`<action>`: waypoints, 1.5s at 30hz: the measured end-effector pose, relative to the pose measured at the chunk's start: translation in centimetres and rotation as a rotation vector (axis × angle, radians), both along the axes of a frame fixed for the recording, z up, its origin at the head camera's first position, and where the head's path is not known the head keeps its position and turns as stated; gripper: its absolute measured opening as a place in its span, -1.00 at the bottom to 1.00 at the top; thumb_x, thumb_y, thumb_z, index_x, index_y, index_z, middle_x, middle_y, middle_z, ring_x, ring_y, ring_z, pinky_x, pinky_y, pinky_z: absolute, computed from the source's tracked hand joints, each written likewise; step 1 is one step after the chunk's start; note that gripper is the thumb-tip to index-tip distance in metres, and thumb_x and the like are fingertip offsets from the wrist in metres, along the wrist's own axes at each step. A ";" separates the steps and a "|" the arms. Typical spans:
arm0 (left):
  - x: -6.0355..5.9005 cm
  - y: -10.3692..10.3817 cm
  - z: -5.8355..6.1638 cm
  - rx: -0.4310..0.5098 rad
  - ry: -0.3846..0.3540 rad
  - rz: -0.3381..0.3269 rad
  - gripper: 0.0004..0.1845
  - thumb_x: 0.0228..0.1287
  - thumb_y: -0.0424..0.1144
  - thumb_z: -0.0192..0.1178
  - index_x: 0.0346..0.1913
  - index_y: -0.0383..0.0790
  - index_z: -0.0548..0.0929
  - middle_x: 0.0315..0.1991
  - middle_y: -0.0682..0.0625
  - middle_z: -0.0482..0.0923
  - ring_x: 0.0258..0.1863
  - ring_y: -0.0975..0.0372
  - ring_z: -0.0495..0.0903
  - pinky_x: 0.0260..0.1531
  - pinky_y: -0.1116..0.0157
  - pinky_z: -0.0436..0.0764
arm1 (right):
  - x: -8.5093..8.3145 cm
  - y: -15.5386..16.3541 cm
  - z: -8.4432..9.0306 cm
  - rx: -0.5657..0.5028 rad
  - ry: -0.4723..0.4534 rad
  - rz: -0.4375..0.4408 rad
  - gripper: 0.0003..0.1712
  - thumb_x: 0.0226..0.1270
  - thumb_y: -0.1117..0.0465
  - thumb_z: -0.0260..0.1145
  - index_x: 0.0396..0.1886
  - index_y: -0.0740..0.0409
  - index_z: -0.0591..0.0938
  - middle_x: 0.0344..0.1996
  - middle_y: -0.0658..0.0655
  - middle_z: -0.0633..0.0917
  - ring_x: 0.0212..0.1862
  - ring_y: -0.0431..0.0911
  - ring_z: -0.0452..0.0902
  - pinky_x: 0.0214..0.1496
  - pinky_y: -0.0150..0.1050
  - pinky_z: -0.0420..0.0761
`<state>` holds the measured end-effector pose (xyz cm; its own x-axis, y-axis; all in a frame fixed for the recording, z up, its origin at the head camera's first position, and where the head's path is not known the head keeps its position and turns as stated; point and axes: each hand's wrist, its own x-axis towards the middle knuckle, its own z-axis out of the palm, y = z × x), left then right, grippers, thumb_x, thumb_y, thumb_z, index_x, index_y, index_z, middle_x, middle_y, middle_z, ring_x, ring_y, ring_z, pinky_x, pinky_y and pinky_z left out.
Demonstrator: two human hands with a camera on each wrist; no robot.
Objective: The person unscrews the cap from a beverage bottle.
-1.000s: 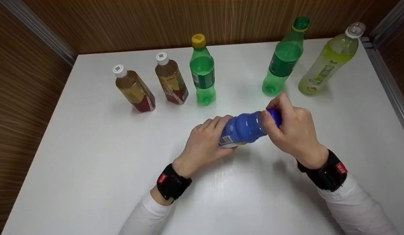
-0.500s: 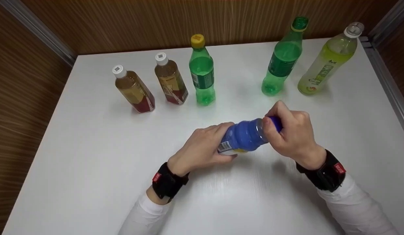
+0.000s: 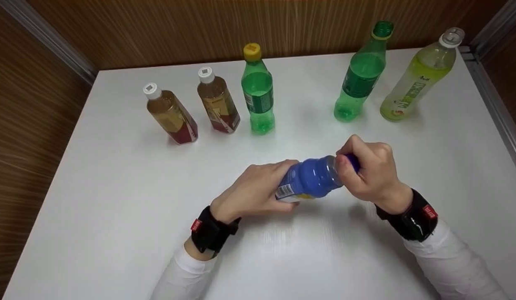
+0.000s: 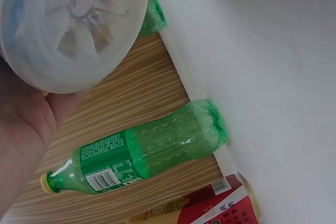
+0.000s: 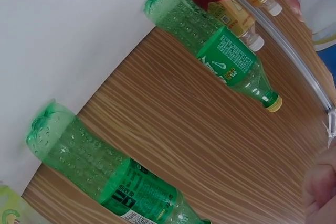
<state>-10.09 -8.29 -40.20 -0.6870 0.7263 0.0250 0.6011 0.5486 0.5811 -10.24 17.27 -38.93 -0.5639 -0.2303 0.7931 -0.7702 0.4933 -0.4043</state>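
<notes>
A blue bottle (image 3: 314,177) with a white lower part is held tilted on its side above the table. The left hand (image 3: 254,189) grips it around the lower body, and its clear round base (image 4: 79,24) faces the left wrist camera. At the other end, the right hand (image 3: 370,173) pinches the dark blue cap (image 3: 353,162) between thumb and curled forefinger. Most of the cap is hidden by those fingers; whether it is loose from the neck I cannot tell.
Behind the hands stand two brown tea bottles (image 3: 172,116) with white caps and a yellow-capped green bottle (image 3: 258,96). To the right are an uncapped green bottle (image 3: 360,79) and an uncapped yellow-green bottle (image 3: 418,79). Wood-grain panels (image 3: 199,29) border the white table (image 3: 116,208).
Both hands and the blue bottle have shifted slightly down toward the person. The right hand has turned a little at the cap. The standing bottles have not moved.
</notes>
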 end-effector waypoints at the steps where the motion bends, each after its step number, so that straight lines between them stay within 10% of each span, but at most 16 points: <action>1: 0.0 0.0 0.0 0.001 0.004 -0.004 -0.22 0.21 0.03 0.47 0.44 -0.05 0.42 0.13 0.02 0.73 0.04 0.22 0.71 0.12 0.16 0.71 | 0.0 0.0 -0.1 -0.009 0.005 0.006 -0.73 0.22 0.15 0.11 -0.56 0.25 0.48 -0.81 0.12 0.55 -0.82 -0.13 0.32 -0.77 -0.28 0.30; 14: 0.1 -0.3 0.3 0.015 -0.117 -0.052 -0.22 0.08 0.00 0.51 0.40 0.06 0.48 -0.01 0.08 0.75 -0.10 0.28 0.69 0.00 0.27 0.67 | -0.6 0.1 -0.5 0.018 0.233 0.156 -0.51 0.51 0.03 0.02 -0.58 0.25 0.48 -0.82 0.08 0.50 -0.83 -0.13 0.27 -0.81 -0.20 0.33; 20: -0.2 -0.1 0.1 0.022 -0.086 0.076 -0.19 0.11 0.02 0.53 0.43 0.01 0.46 0.08 0.03 0.74 0.00 0.21 0.70 0.09 0.16 0.69 | -0.6 1.3 1.0 0.218 -0.022 0.071 -0.26 0.65 -0.31 -0.16 -0.28 0.27 0.55 -0.72 0.10 0.57 -0.72 -0.18 0.33 -0.69 -0.30 0.35; 23: -0.2 0.3 -0.1 -0.003 0.000 0.151 -0.18 0.13 0.06 0.52 0.43 -0.06 0.45 0.12 -0.01 0.74 0.03 0.17 0.72 0.07 0.11 0.72 | -0.4 1.8 1.5 0.213 -0.229 0.004 -0.10 0.61 -0.46 -0.26 -0.08 0.27 0.59 -0.69 0.07 0.51 -0.65 -0.23 0.30 -0.62 -0.37 0.28; 28: 0.4 1.0 -0.5 -0.113 0.341 0.252 -0.16 0.09 0.11 0.54 0.38 -0.17 0.48 0.07 -0.06 0.76 -0.06 0.12 0.78 -0.17 0.13 0.79 | -0.4 1.8 1.8 0.130 -0.514 -0.078 -0.09 0.59 -0.48 -0.25 0.04 0.23 0.63 -0.71 0.07 0.46 -0.61 -0.23 0.31 -0.57 -0.39 0.30; 33: 0.7 1.6 -0.8 -0.183 0.522 0.303 -0.11 0.01 0.16 0.58 0.34 -0.19 0.49 -0.02 -0.08 0.77 -0.17 0.12 0.78 -0.29 0.20 0.78 | -0.5 1.0 1.3 0.175 -0.490 -0.139 -0.52 0.67 -0.06 0.01 -0.15 0.26 0.62 -0.66 0.14 0.62 -0.57 -0.15 0.45 -0.51 -0.38 0.39; 45: 0.6 0.8 0.0 -0.082 0.259 0.166 -0.14 0.10 0.10 0.53 0.41 -0.18 0.46 0.07 -0.08 0.75 -0.03 0.11 0.77 -0.13 0.09 0.79 | -0.2 0.6 0.5 0.154 -0.220 -0.116 -0.81 0.37 0.29 0.12 -0.46 0.23 0.50 -0.76 0.07 0.52 -0.71 -0.24 0.33 -0.67 -0.40 0.25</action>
